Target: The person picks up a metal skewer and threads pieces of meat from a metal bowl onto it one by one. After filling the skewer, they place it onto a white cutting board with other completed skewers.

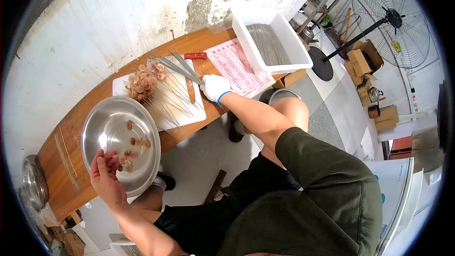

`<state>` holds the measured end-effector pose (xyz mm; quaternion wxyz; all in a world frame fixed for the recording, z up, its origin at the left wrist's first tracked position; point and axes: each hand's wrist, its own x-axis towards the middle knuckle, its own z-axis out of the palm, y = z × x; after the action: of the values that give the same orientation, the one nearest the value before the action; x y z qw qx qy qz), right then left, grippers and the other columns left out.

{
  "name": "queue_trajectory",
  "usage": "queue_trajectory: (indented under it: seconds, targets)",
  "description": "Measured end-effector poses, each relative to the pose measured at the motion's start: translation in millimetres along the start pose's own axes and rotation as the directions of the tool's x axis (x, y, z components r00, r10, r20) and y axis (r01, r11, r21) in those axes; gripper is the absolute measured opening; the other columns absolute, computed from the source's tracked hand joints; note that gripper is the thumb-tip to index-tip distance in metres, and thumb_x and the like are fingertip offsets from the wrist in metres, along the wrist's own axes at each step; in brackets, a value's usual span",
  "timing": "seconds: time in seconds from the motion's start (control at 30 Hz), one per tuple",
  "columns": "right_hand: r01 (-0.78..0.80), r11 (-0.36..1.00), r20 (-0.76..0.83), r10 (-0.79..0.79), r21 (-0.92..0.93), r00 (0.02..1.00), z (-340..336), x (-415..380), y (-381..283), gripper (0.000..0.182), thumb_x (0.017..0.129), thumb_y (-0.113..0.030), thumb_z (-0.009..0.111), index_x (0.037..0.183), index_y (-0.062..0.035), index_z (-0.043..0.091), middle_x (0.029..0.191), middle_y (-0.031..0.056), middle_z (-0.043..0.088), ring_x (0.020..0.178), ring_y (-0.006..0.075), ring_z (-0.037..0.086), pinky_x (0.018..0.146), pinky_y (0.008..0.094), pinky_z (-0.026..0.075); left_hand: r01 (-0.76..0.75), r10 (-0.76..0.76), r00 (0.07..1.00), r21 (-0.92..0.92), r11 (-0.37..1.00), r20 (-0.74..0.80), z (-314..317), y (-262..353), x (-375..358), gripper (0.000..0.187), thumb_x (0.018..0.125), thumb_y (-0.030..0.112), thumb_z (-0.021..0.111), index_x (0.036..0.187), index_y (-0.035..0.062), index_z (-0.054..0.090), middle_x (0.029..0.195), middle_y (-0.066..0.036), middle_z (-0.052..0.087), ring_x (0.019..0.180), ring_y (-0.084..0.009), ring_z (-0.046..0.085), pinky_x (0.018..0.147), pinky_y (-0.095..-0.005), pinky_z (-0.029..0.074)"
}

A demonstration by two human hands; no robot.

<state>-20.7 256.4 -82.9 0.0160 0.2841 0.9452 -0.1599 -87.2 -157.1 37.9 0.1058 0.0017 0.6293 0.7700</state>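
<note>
My left hand point(106, 176), bare, is at the near left side of a steel bowl point(90, 121), its fingers closed on a few small pieces of raw meat point(112, 160). Several more meat pieces point(132, 141) lie scattered on the bowl's bottom. In a white glove with a blue cuff, my right hand point(214, 88) is closed round the ends of a bundle of thin metal skewers point(182, 68). These reach over a white cutting board point(189, 114). A pile of skewered meat point(142, 83) rests on the board, its skewers fanning out. A knife's red handle point(195, 56) shows behind the bundle.
On the wooden table point(66, 161), a white bin point(296, 64) of metal skewers point(268, 45) stands beside a pink printed sheet point(237, 64). Stacked steel bowls point(34, 180) are at the far left. A standing fan point(393, 18) and cardboard boxes point(360, 62) are to the right.
</note>
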Motion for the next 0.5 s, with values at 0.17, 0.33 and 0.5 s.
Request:
queue_trajectory:
  seconds: [0.17,0.33,0.5]
  targets:
    - [0.048,0.999,-0.010,-0.047,0.022,0.999,-2,-1,2,0.028,0.086,-0.027,0.055,0.097,-0.0029,0.064,0.091,0.0238,0.066,0.088,0.0393,0.063,0.080,0.0456,0.049,-0.010,0.010,1.000,-0.026,1.000,-0.001,-1,0,-1,0.028,0.098,0.019,0.052,0.116,-0.0007,0.056,0.096,-0.010,0.067,0.079,-0.0134,0.063,0.074,-0.0250,0.051]
    - [0.047,0.993,-0.025,-0.044,0.111,0.999,-12,-6,1,0.030,0.088,-0.029,0.053,0.098,-0.0026,0.064,0.094,0.0238,0.065,0.090,0.0398,0.062,0.082,0.0458,0.048,0.004,-0.004,1.000,-0.037,0.999,-0.001,-1,0,0,0.028,0.097,0.020,0.053,0.116,-0.0006,0.057,0.095,-0.010,0.067,0.078,-0.0131,0.062,0.073,-0.0247,0.051]
    - [-0.015,0.977,-0.046,0.025,0.212,0.999,-12,-6,1,0.029,0.089,-0.029,0.052,0.097,-0.0033,0.064,0.095,0.0239,0.064,0.093,0.0404,0.061,0.083,0.0452,0.047,0.011,-0.008,0.998,-0.053,0.999,0.057,-2,-3,3,0.027,0.097,0.020,0.054,0.115,0.0002,0.057,0.095,-0.010,0.067,0.080,-0.0139,0.064,0.072,-0.0247,0.053]
